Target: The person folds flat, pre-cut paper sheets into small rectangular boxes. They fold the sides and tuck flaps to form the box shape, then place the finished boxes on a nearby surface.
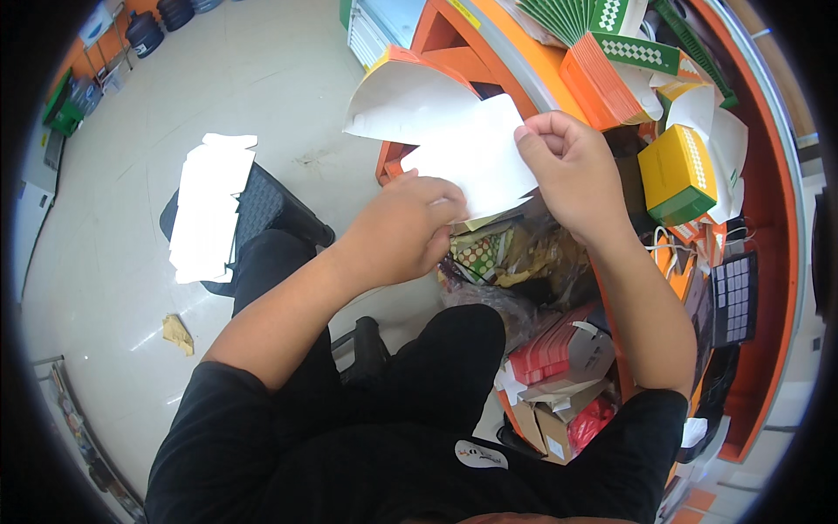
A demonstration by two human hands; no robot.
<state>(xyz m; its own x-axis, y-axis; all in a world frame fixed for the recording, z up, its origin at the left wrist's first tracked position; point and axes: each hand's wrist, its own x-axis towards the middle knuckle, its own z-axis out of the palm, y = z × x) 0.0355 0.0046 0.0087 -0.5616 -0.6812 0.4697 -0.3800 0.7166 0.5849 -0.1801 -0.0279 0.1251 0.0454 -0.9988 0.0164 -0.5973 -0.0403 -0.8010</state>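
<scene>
Both my hands hold a partly folded cardboard food box (476, 157), its white inner side up and a curved flap with an orange edge standing at its far left. My left hand (406, 218) grips the near left edge, fingers curled around it. At the right edge, my right hand (572, 166) pinches the card between thumb and fingers. To my left, a stack of flat white box blanks (209, 210) lies on a dark stool (271, 205). A folded yellow and green box (676, 175) sits right of my right hand.
Orange nested cartons (602, 83) and a fan of green cartons (559, 17) rest on the orange counter (777, 367). Below my right arm are red stacked cartons (554, 354) and a clear plastic bag (497, 310). A crumpled tan scrap (177, 334) lies on the floor.
</scene>
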